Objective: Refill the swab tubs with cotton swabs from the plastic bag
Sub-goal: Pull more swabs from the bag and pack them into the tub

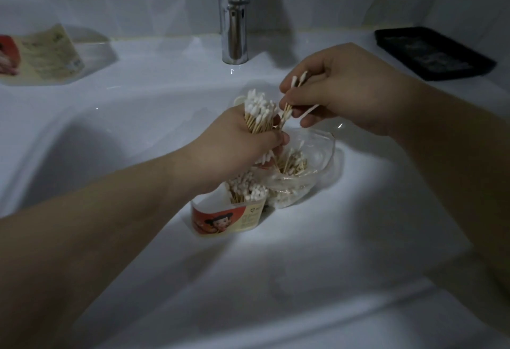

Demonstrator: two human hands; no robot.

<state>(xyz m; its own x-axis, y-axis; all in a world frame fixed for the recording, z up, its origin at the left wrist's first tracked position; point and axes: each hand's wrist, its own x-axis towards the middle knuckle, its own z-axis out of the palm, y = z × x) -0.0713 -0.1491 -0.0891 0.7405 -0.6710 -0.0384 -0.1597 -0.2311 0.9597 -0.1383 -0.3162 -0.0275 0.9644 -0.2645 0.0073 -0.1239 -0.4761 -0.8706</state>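
Gripping a swab bundle [259, 113], the left hand [237, 150] hovers over the tub [220, 219], seemingly part-filled; the right hand [345, 92] pinches a few more; plenty left in the bag [317, 155].

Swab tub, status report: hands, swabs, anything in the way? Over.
Left hand grips big swab bundle; right hand pinches a few swabs. Tub part-filled, under left hand. Open bag beside tub, not over it.
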